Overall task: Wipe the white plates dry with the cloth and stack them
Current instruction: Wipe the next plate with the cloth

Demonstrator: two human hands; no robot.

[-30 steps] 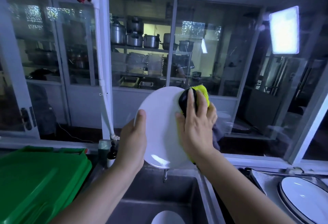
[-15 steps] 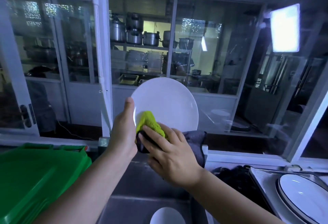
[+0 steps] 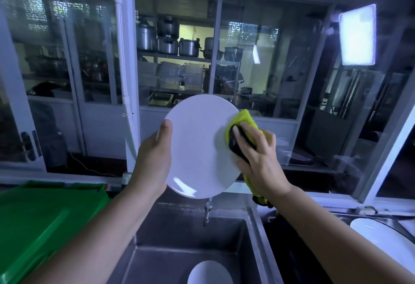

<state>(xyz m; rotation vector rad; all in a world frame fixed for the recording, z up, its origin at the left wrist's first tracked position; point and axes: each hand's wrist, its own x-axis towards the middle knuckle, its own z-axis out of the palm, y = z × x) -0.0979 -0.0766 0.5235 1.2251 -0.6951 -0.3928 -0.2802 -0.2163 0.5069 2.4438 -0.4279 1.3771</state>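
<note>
Now holds a white plate (image 3: 197, 146) upright above the steel sink (image 3: 175, 238) with the left hand (image 3: 152, 162), thumb over the left rim. Presses a yellow-green cloth (image 3: 243, 118) against its right edge with the right hand (image 3: 258, 162), fingers curled round the bunched fabric. Faces glass partitions (image 3: 258, 70) with steel pots (image 3: 167, 46) shelved behind, beside a green plastic lid (image 3: 45, 227), with a second white plate (image 3: 210, 272) low in the basin and a third plate (image 3: 370, 232) at far right.

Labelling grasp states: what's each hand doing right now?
Left hand: holding the round white plate by its edge.
Right hand: gripping the yellow-green cloth against it.
</note>
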